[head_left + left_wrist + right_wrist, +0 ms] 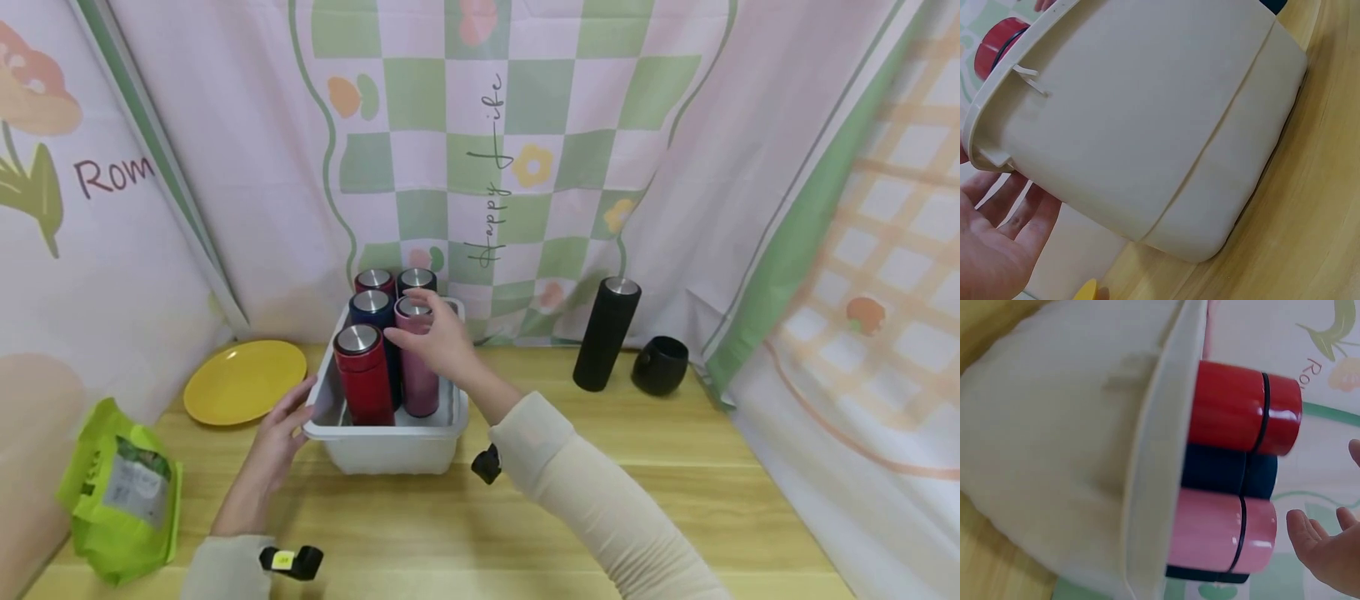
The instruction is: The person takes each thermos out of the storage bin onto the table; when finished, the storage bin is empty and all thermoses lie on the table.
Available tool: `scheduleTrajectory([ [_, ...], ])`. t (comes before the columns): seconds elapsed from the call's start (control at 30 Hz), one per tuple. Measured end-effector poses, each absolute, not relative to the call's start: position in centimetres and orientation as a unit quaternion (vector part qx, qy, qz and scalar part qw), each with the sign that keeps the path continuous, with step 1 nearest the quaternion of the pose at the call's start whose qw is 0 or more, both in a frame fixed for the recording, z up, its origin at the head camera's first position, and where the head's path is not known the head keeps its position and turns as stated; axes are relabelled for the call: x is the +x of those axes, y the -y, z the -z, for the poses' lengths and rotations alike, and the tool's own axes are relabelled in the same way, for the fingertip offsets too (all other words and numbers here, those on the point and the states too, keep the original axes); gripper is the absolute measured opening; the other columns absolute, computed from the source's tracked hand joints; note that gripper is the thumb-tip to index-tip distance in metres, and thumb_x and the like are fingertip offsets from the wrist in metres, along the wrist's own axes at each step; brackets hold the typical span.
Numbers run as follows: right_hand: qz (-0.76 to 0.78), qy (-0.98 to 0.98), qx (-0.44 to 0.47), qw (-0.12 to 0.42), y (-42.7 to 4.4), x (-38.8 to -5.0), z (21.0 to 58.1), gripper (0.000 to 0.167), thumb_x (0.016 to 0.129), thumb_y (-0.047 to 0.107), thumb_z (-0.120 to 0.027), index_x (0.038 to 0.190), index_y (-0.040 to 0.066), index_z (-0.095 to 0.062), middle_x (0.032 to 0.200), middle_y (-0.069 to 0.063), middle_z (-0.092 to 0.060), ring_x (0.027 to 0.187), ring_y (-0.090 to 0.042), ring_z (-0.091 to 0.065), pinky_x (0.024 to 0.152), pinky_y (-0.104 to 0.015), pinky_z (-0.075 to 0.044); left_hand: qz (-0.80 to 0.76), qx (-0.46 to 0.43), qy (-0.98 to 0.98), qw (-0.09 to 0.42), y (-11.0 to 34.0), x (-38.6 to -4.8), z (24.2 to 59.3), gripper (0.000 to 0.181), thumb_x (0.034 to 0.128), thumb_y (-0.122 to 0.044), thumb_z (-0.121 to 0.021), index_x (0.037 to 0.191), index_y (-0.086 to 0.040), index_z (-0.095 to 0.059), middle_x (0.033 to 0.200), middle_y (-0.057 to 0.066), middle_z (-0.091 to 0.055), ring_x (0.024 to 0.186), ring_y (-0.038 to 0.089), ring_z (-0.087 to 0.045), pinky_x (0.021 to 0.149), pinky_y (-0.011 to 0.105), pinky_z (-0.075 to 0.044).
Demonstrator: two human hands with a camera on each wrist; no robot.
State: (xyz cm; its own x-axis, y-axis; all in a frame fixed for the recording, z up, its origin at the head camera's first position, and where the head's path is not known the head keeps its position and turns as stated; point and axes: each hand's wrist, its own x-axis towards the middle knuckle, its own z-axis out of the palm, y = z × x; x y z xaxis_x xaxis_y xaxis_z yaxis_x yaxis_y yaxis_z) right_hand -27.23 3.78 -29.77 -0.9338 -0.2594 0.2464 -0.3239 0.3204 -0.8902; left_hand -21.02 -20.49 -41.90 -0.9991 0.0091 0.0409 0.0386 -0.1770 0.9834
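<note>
A white plastic bin (pixel 392 450) holds several thermos bottles with silver lid tops: a red thermos (pixel 366 387), a dark blue thermos (pixel 369 315), a pink thermos (pixel 420 387), and dark red and dark ones behind. My left hand (pixel 277 433) touches the bin's left rim from outside; the left wrist view shows its fingers (pixel 1013 209) loosely extended beneath the rim. Above the bottles hovers my right hand (pixel 442 337), fingers spread and bent around nothing. In the right wrist view it stands apart from the pink thermos (pixel 1210 528).
A tall black thermos (pixel 607 333) stands at the right beside a black cup (pixel 660 367). Left of the bin lies a yellow plate (pixel 243 382), with a bright green packet (pixel 123 492) nearer the front. Printed curtains (pixel 600 167) border the wooden table (pixel 570 467).
</note>
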Motion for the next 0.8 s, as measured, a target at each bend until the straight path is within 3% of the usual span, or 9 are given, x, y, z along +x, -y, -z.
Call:
scheduleTrajectory([
  [0.6,-0.472,0.853,0.219,0.039,-0.3,-26.4,31.9,0.064,0.084,0.024,-0.079,0.138,0.009,-0.050,0.134,-0.011,-0.055,0.116,-0.022,-0.056,0.096,-0.033,-0.045,0.770,-0.024,0.637,0.012,20.6,-20.8,41.8,0.052,0.1024,-0.012,-0.046,0.153,-0.010,-0.033,0.139,-0.001,-0.034,0.114,0.007,-0.043,0.093,0.024,-0.043],
  [0.8,-0.430,0.878,0.206,0.037,0.5,-26.3,32.3,0.068,0.083,0.029,-0.080,0.141,0.012,-0.048,0.136,-0.009,-0.052,0.121,-0.021,-0.050,0.101,-0.039,-0.042,0.771,-0.021,0.636,0.008,20.5,-20.9,41.9,0.053,0.1026,-0.012,-0.046,0.153,-0.007,-0.029,0.140,0.000,-0.033,0.114,0.007,-0.043,0.092,0.023,-0.043],
])
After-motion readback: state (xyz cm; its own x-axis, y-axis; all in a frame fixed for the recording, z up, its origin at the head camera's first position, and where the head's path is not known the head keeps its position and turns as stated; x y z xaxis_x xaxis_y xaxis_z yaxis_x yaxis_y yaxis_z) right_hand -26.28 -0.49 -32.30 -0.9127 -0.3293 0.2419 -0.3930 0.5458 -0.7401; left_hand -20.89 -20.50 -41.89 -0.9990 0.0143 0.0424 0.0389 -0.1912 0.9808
